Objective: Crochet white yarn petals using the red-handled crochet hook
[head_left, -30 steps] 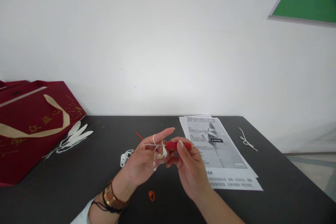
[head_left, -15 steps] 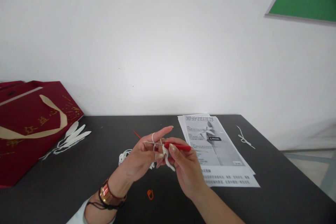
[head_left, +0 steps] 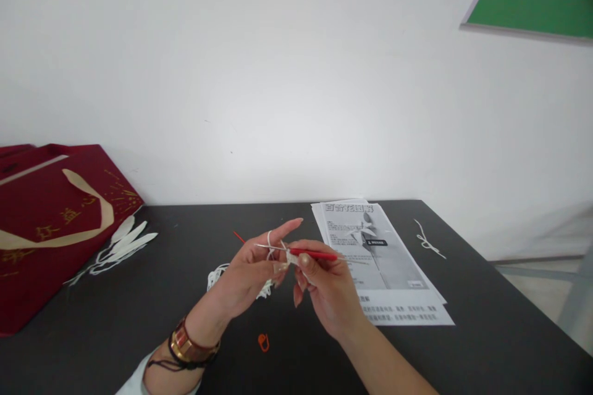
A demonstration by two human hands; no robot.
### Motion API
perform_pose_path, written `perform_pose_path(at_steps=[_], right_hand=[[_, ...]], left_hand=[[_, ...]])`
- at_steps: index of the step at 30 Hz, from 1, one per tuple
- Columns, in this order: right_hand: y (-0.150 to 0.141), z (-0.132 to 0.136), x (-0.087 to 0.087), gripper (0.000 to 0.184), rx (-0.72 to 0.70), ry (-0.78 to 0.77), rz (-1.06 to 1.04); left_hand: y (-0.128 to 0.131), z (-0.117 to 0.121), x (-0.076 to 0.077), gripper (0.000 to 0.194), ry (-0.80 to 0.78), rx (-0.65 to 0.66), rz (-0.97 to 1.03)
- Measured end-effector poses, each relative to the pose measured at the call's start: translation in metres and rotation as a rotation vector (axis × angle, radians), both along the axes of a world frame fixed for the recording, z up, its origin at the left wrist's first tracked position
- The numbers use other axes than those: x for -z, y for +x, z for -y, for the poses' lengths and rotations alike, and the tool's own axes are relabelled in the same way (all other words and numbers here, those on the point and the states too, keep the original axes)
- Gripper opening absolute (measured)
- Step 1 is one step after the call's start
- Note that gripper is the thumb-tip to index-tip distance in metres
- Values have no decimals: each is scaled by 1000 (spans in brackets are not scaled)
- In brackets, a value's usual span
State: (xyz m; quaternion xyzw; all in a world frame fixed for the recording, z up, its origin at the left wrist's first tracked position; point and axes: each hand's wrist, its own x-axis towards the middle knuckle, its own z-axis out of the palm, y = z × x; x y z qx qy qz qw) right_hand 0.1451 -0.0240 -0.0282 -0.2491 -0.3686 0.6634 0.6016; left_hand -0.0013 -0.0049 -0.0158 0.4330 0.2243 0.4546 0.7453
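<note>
Head view: gripping red-handled hook (head_left: 319, 255) in loosely curled right hand (head_left: 328, 290), pinching white crochet piece (head_left: 291, 258) at hook's shaft in half-spread left hand (head_left: 245, 281); no longer showing it dangling below, likely mid-stitch.

The table (head_left: 167, 315) is carrying a bag (head_left: 41, 293), with petals (head_left: 126, 249) (a white, fanned trio) lying beside it; yarn (head_left: 215, 275), a clip (head_left: 264, 342), papers (head_left: 398, 268) and a cord (head_left: 429, 244) are resting farther right.
</note>
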Motion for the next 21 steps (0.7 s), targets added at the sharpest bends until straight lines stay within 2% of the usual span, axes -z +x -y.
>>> perform_pose_path(at_steps=[4, 7, 10, 12, 15, 17, 21], right_hand=[[2, 0, -1, 12, 31, 114, 62], [4, 1, -4, 11, 46, 63, -9], [5, 3, -8, 11, 33, 54, -48], [6, 3, -9, 11, 22, 87, -43], [7, 2, -10, 10, 24, 115, -52], [7, 0, -10, 9, 27, 133, -50], [8, 0, -8, 10, 6, 181, -7]], left_hand=[[2, -1, 1, 57, 42, 66, 9], [-2, -3, 3, 52, 32, 0, 98], [-6, -4, 2, 55, 44, -34, 123], [-8, -4, 1, 62, 61, -7, 92], [-8, -3, -1, 72, 115, 100, 50], [-8, -3, -1, 71, 144, 143, -8], [-7, -3, 2, 63, 167, 101, -121]])
